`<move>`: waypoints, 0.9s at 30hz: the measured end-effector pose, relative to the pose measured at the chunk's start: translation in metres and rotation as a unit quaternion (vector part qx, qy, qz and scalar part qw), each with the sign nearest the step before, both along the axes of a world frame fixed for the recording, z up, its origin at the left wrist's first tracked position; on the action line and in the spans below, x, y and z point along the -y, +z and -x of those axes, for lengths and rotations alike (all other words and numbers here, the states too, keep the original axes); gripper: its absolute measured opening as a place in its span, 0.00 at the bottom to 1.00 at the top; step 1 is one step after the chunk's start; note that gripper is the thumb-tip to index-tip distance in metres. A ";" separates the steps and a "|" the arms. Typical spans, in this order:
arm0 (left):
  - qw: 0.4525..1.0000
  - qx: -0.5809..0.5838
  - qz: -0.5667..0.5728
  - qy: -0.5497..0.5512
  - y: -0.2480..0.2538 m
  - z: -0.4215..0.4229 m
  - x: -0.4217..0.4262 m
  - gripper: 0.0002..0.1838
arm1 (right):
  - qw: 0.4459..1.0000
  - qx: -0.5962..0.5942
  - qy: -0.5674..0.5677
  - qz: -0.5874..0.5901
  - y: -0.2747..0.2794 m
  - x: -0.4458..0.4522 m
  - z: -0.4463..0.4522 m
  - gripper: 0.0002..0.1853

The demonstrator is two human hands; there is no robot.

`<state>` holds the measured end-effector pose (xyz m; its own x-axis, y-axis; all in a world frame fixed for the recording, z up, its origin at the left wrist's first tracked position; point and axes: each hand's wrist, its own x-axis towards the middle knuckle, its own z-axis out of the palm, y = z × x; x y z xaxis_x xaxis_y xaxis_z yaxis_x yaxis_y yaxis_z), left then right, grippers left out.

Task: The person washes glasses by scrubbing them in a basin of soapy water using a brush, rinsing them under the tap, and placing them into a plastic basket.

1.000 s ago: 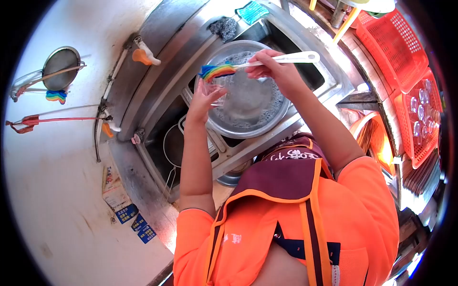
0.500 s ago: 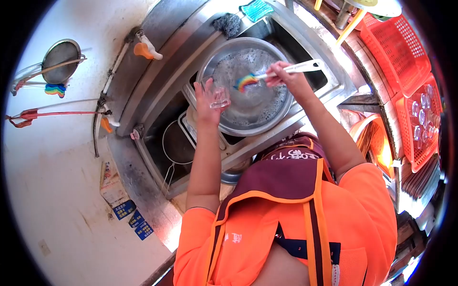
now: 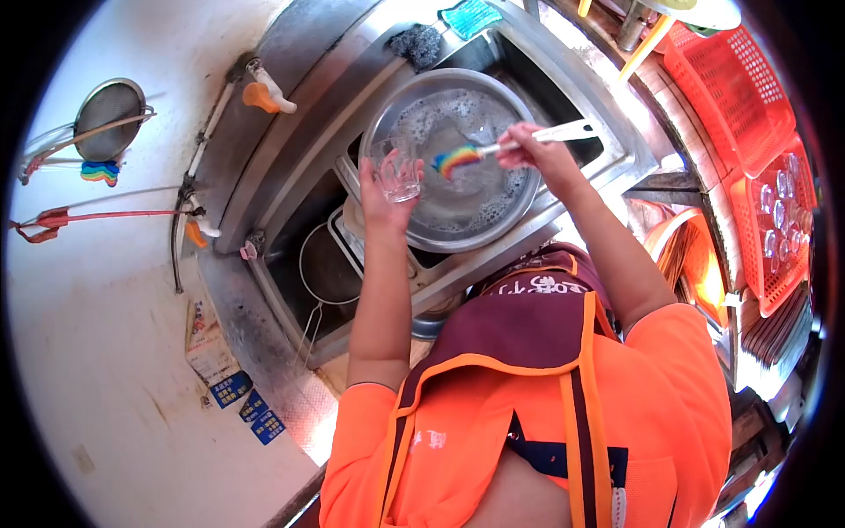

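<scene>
A clear glass point(image 3: 400, 176) is held in my left hand point(image 3: 384, 201), over the left part of a round metal basin point(image 3: 387, 106). The basin holds cloudy, foamy water point(image 3: 493, 189) and sits over the sink. My right hand point(image 3: 530, 148) grips the white handle of a brush point(image 3: 568, 131). Its rainbow-coloured sponge head point(image 3: 458, 161) points left, above the water and a short way to the right of the glass, not touching it.
A dark scrubber point(image 3: 415, 46) and a turquoise cloth point(image 3: 470, 18) lie behind the basin. At left, a wire strainer point(image 3: 330, 264) rests in the sink near orange-handled taps point(image 3: 260, 97). Red baskets point(image 3: 731, 92) stand at right, one holding several glasses point(image 3: 780, 216).
The sponge head has come away from the glass and moved right. My left hand has turned the glass more upright. My right hand has shifted slightly right and down with the brush.
</scene>
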<state>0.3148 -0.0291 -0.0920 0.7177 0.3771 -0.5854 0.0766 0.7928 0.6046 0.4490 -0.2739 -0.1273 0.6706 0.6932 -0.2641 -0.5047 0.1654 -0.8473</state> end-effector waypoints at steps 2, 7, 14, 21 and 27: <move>1.000 0.020 0.006 -0.014 0.001 -0.003 0.004 0.33 | 0.995 -0.036 -0.036 -0.085 0.029 -0.011 -0.002 0.16; 0.997 0.056 -0.029 -0.038 0.007 -0.013 0.013 0.37 | 0.995 0.003 0.026 -0.092 0.039 -0.024 0.006 0.15; 0.997 0.037 -0.010 -0.068 0.006 -0.004 0.005 0.40 | 0.974 0.198 0.043 0.100 -0.035 -0.005 0.009 0.14; 0.998 0.040 0.001 -0.048 0.009 0.003 0.004 0.37 | 0.997 0.024 -0.028 -0.063 0.029 -0.017 -0.021 0.15; 0.994 0.096 0.036 -0.048 0.027 -0.005 0.016 0.35 | 0.991 0.027 0.001 -0.128 0.051 -0.038 -0.014 0.15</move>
<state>0.3202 -0.0454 -0.0653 0.8494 0.2637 -0.4571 0.0432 0.8286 0.5582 0.4629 -0.2361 -0.0762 0.6773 0.7345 -0.0428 -0.4599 0.3773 -0.8038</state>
